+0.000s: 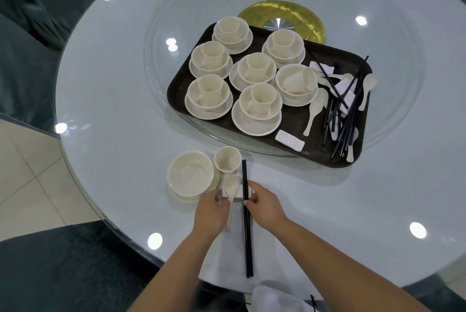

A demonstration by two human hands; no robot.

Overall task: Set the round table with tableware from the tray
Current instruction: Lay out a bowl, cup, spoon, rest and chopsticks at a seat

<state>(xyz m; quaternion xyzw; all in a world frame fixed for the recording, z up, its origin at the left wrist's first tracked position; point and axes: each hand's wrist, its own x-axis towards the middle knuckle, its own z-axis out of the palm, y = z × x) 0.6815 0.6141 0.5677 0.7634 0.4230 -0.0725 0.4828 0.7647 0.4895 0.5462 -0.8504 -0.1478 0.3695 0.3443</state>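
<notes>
Black chopsticks (pixel 246 218) lie on the white rest (pixel 248 192) beside the spoon (pixel 230 189), long axis running away from the person, right hand (pixel 264 204) pinching them, left hand (pixel 213 207) gripping the rest's left end, tray (pixel 176 89) well beyond.

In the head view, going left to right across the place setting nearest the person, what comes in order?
Bowl on its saucer → cup → spoon → black chopsticks.
</notes>
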